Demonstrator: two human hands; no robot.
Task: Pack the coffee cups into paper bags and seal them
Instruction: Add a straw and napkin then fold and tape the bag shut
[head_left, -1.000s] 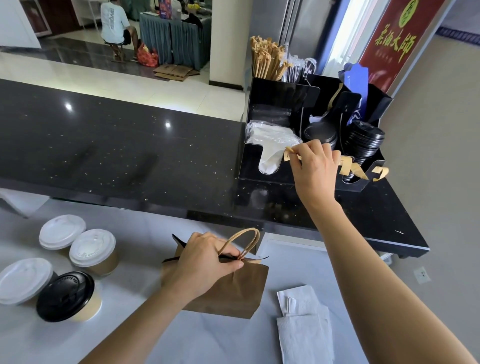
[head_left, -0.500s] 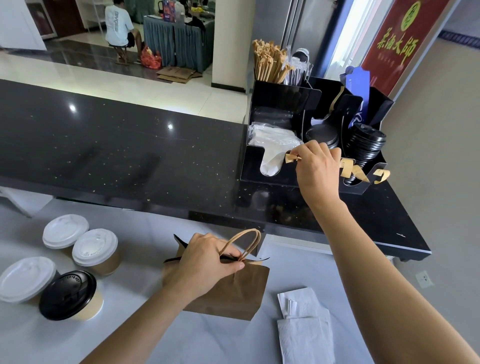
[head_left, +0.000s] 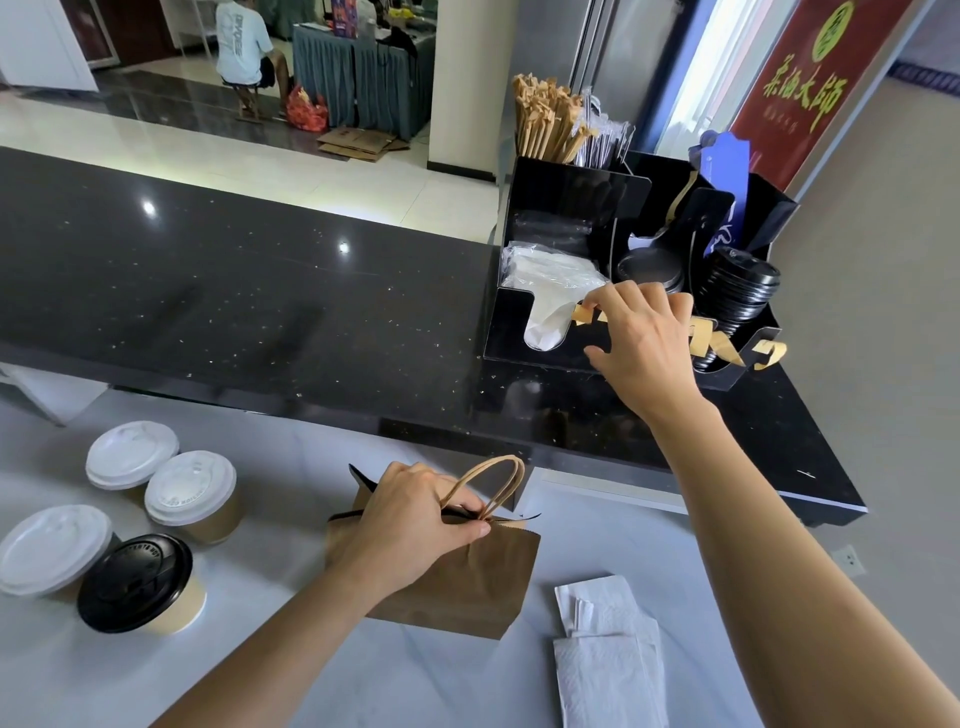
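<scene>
Very little has changed over the last second. The left hand (head_left: 410, 525) at lower centre of the frame has stayed clamped on the top of the brown paper bag (head_left: 467, 577), its grip pinching the mouth shut just below the twisted paper handles (head_left: 493, 483), and the bag has not shifted on the pale counter (head_left: 311, 675). The right hand (head_left: 644, 338), reaching up to the black organiser (head_left: 540, 332) on the dark upper counter (head_left: 234, 291) at centre right, has worked a little along the strip of gold stickers (head_left: 727, 345) that runs across the organiser's front: thumb and forefinger are closed on the strip's left end, where one gold tab (head_left: 581, 313) pokes out beside the fingertips, while the rest of the strip trails off to the right past the stack of black lids (head_left: 743, 291). I judge this to mean the bag is already loaded and held shut, and the person is peeling a sticker to seal it; whether a sticker is free of its backing cannot be told from here. Four lidded coffee cups (head_left: 189, 493) stand grouped at lower left, three with white lids and one with a black lid (head_left: 135, 577), well apart from the bag, so more packing is left. A small pile of white napkins (head_left: 608, 660) lies just right of the bag.
</scene>
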